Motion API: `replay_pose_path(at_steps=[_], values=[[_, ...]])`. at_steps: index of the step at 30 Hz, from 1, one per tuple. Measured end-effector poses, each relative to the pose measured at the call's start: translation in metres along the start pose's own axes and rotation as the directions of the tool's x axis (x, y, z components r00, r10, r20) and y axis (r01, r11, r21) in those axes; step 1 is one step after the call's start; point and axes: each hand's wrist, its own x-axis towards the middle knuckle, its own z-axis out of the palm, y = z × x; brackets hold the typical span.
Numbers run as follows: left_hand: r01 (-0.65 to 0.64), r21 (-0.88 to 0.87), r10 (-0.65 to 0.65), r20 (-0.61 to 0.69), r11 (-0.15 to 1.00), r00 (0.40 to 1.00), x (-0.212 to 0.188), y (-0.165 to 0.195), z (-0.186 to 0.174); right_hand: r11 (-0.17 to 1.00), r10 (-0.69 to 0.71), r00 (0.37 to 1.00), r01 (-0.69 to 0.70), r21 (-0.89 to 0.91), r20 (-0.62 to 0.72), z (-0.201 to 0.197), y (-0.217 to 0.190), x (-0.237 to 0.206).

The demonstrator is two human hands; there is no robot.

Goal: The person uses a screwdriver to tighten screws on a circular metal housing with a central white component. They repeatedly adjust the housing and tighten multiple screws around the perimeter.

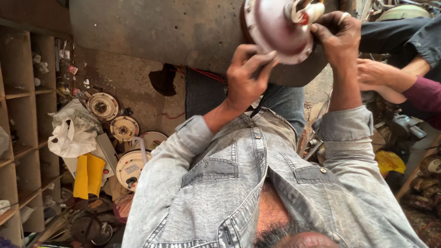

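Two hands [245, 76] [337, 39], one disc [275, 30]

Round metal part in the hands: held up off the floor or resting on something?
Held up. Both hands, left hand and right hand, grip the round metal part by its rim, above the lap; nothing visibly supports it underneath.

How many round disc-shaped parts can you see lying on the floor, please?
4. One disc is farthest from the yellow sheet, a second disc is beside it, a third disc is partly hidden by the sleeve, and a fourth disc sits by the yellow sheet. More may be hidden.
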Motion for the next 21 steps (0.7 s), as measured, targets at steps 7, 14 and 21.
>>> replay_pose_path(at_steps=[7, 14, 21], values=[[0.166, -0.004, -0.165, 0.079, 0.986, 0.983, -0.033, -0.024, -0.032, 0.987, -0.039, 0.998, 0.046, 0.156, -0.047, 0.013, -0.031, -0.022], [0.14, -0.005, -0.137, 0.165, 0.99, 0.977, -0.036, -0.033, -0.044, 0.981, -0.186, 0.981, 0.183, -0.06, -0.05, 0.019, -0.02, -0.033], [0.416, -0.41, -0.346, 0.236, 0.812, 0.908, -0.009, -0.035, -0.052, 0.993, -0.112, 0.992, 0.109, -0.052, -0.064, 0.027, 0.006, -0.038]])
